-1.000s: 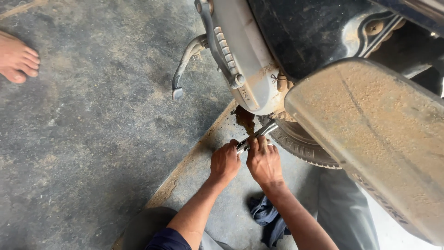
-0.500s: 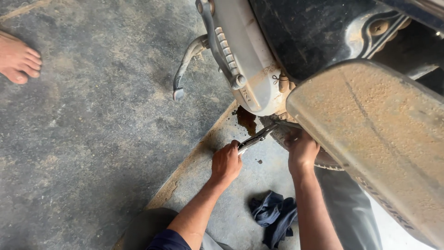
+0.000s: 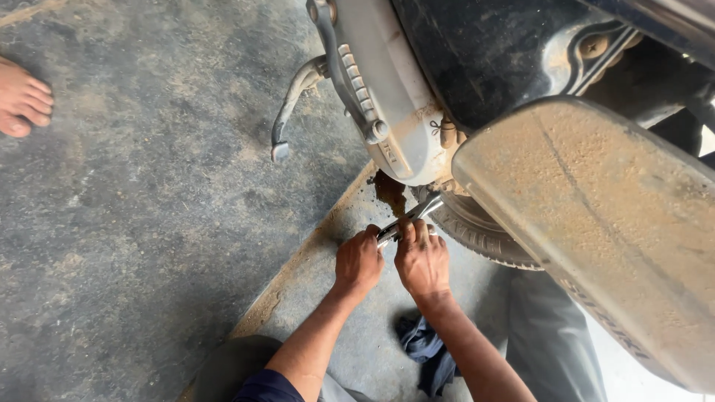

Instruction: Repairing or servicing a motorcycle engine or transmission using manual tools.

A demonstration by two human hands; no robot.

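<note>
Hands, two: left hand (image 3: 359,260) and right hand (image 3: 421,259), side by side, both closed around one metal wrench (image 3: 406,221). Wrench slants up toward the underside of one motorcycle engine casing (image 3: 387,97), its far end hidden there. One tyre (image 3: 477,231) just beside the right hand. One dusty exhaust silencer (image 3: 596,223) overhead. One dark rag (image 3: 424,350) on the concrete floor (image 3: 134,223). One bare foot (image 3: 22,97), another person's, far left.

Both hands (image 3: 391,260) grip a wrench (image 3: 408,219) under the engine (image 3: 387,97), a rag (image 3: 428,350) below them.
</note>
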